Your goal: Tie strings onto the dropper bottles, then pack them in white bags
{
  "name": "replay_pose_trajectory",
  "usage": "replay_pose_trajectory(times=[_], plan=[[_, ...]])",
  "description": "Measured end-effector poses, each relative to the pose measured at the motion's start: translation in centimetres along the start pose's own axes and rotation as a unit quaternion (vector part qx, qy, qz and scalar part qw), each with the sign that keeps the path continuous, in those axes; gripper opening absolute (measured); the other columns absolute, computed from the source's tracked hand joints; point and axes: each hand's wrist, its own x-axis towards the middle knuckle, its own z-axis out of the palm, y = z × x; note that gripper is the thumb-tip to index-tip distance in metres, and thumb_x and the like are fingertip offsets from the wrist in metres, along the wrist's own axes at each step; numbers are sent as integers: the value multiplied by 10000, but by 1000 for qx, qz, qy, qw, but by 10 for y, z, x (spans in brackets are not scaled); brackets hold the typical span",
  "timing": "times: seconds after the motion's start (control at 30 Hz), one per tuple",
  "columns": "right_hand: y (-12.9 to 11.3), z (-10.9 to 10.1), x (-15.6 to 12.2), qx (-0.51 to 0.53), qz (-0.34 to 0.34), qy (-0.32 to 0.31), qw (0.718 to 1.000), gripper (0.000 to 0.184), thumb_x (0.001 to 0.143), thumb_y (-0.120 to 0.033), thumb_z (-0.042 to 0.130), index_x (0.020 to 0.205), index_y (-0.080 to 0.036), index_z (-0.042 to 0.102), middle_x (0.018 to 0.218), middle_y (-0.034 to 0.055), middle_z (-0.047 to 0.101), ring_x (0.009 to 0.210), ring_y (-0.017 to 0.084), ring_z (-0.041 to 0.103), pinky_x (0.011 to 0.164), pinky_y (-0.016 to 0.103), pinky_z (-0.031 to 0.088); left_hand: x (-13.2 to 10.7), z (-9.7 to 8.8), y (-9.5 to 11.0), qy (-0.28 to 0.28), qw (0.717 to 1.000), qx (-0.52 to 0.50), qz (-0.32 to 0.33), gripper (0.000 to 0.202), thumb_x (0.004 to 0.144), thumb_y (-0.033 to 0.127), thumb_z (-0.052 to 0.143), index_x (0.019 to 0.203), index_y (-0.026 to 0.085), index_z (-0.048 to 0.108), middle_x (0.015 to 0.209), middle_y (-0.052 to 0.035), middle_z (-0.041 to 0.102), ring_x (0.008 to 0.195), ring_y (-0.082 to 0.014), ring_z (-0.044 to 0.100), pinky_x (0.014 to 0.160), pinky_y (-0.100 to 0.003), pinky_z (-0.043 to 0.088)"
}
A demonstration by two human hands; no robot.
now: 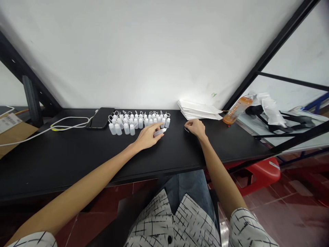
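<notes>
A black tabletop (77, 161) runs across the view, with several small white plastic dropper bottles (131, 123) standing in tight rows at its back. My left hand (148, 137) is just in front of these rows, its fingers around a white dropper bottle (159, 132) tilted nearly on its side. My right hand (195, 128) rests on the tabletop to the right, close to a stack of folded white sheets (199, 110). A thin pale wire loop (186, 129) shows at its fingertips. The loop's hidden end and its attachment cannot be seen.
A black smartphone (100, 117) with a white charging cable (69, 123) lies left of the bottles. An orange drink bottle (238, 110) lies tilted at the right. A white wall (138, 51) backs the table, with black metal framing (277, 48) at right and a red plastic stool (259, 175) below.
</notes>
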Motion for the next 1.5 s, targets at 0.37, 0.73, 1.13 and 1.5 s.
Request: replay_pose_trajectory(times=[0.37,0.73,1.13,1.5], plan=[[-30,1,-19,472,-141,-128,861,328,661,-436,777,756,-141,672,709,60,672,636,157,613,489,245,482,1,-3,6,-22,999,-48,8,252,929,340,468,1006,148,611,922,-60,627,781,-180,570,700,-290,428],[-54,6,-40,530,-155,-218,805,339,631,-382,833,834,-127,739,683,45,670,624,145,602,509,268,516,0,0,11,-90,994,-33,-61,260,968,378,367,968,205,561,629,28,505,613,-162,498,636,-280,345],[-54,5,-40,540,-153,-216,799,322,649,-388,820,834,-146,716,788,65,693,678,156,621,478,237,484,1,2,9,-85,994,-34,-65,260,966,384,381,955,212,575,610,32,501,608,-165,503,631,-278,343],[-55,6,-41,543,-150,-215,798,312,660,-383,813,838,-145,717,799,72,696,673,152,606,462,226,458,1,0,9,-91,993,-47,-59,260,972,385,372,931,207,558,607,34,480,611,-163,493,627,-275,328]])
